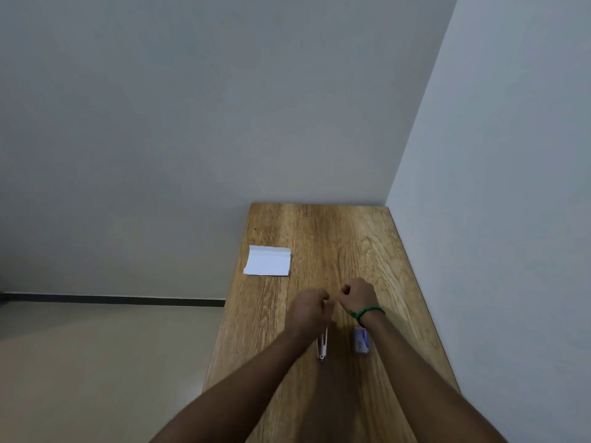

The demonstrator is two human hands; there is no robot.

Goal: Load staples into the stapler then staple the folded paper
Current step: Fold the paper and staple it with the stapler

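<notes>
- Wooden worktop [319, 225] runs away from the person into a corner where two pale walls meet; its left edge stands over a light floor.
- Left hand [309, 306] is curled over the far end of a white stapler [323, 346]. The fingers are closed around that end, though the exact grip is hidden under the hand.
- Only the near end of the stapler shows, below the left wrist, with its two arms spread in a narrow V, so it looks opened. Whether it rests on the worktop or is lifted off it cannot be told.
- Right hand [357, 294] is closed into a loose fist just beside the left hand, knuckles towards it. Its fingers are pinched together near the stapler's far end, and what they hold, if anything, is too small to tell.
- Green band [367, 311] circles the right wrist.
- Small blue and white staple box [362, 340] lies on the worktop just under the right wrist, near the stapler but apart from it.
- Folded paper [268, 261], white with one flap turned over along its far edge, lies flat near the left edge of the worktop, well apart from both hands.
</notes>
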